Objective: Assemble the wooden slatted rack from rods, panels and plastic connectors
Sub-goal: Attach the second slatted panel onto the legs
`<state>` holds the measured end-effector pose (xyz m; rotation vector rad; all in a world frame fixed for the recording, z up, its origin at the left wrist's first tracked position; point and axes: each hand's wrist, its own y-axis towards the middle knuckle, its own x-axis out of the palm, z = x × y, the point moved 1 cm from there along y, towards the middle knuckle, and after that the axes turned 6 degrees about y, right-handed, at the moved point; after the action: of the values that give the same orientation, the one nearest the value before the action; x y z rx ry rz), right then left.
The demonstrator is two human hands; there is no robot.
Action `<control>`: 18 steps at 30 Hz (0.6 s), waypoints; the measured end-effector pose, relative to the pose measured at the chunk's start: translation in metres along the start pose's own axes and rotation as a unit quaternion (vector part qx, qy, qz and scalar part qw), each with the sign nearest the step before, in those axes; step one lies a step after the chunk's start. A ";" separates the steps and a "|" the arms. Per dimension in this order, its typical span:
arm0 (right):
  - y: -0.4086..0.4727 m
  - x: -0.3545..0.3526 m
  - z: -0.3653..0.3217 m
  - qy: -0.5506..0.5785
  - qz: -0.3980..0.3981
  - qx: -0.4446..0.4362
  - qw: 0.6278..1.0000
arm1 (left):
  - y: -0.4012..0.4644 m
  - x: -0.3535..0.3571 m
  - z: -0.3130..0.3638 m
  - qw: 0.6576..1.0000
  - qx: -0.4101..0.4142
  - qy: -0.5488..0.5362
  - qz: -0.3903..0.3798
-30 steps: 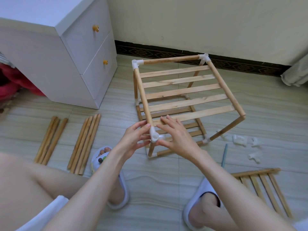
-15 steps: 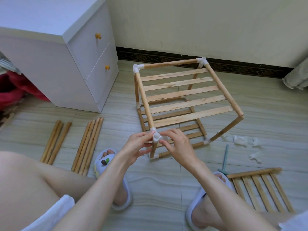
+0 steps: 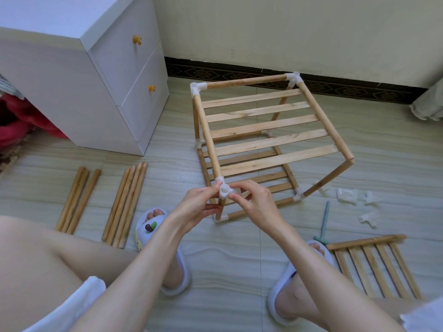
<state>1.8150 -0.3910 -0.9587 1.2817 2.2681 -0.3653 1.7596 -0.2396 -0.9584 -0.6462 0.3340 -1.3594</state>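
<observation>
The part-built wooden rack (image 3: 261, 127) stands on the floor with a slatted panel on top and another near the floor. At its near left top corner sits a white plastic connector (image 3: 224, 190). My left hand (image 3: 200, 207) pinches the connector from the left. My right hand (image 3: 255, 202) pinches it from the right. The rack's near right top corner (image 3: 350, 160) has bare rod ends with no connector. Loose white connectors (image 3: 346, 195) lie on the floor to the right, and a spare slatted panel (image 3: 374, 264) lies at the lower right.
Two bundles of loose wooden rods (image 3: 125, 202) (image 3: 78, 200) lie on the floor at left. A white drawer cabinet (image 3: 96, 75) stands behind them. A small teal mallet (image 3: 324, 224) lies by my right slipper (image 3: 291, 291). The wall is close behind the rack.
Both hands have closed in on the near left corner connector, from spread fingers to a pinch. The view has shifted slightly; the rack stays put.
</observation>
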 end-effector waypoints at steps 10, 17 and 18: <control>0.007 0.010 -0.001 0.010 0.019 -0.004 1.000 | 0.005 0.000 0.002 0.999 0.018 -0.006 0.029; 0.026 0.013 -0.012 -0.076 0.033 -0.029 0.996 | -0.004 -0.001 -0.003 0.988 0.117 -0.003 0.102; 0.030 0.014 -0.014 -0.085 0.033 -0.026 0.995 | -0.006 -0.002 -0.001 0.986 0.130 0.010 0.100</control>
<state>1.8308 -0.3586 -0.9542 1.2471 2.0741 -0.3744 1.7544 -0.2383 -0.9558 -0.3710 0.2248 -1.1911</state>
